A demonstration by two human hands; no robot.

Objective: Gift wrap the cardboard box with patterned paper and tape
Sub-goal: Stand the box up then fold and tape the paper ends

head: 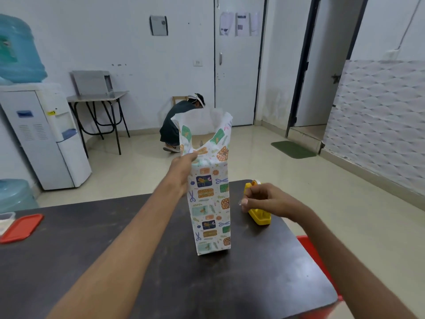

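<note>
Head view. A tall cardboard box sheathed in patterned paper stands upright on the dark counter, near its middle. The paper forms an open sleeve above the box: its top edges flare outward, the white inner face shows at the back, and a brown surface is visible inside the opening.

The left hand reaches forward and grips the sleeve at its upper left edge, fingers curled on the paper. The right hand hovers just right of the box, fingers drawn together and pinching a short strip of clear tape. Directly under this hand a yellow tape dispenser rests on the counter, apart from the box.

At the counter's left edge sits a clear plastic container, uncovered; its contents are pale and cannot be identified. Its red lid lies flat just beside it. A red object shows beyond the counter's right edge.

Background: a white water dispenser carries an inverted blue bottle; a second blue bottle stands on the floor near it. A small table bears a grey box. Another person crouches on the floor by a white door. A green mat lies at a doorway.
</note>
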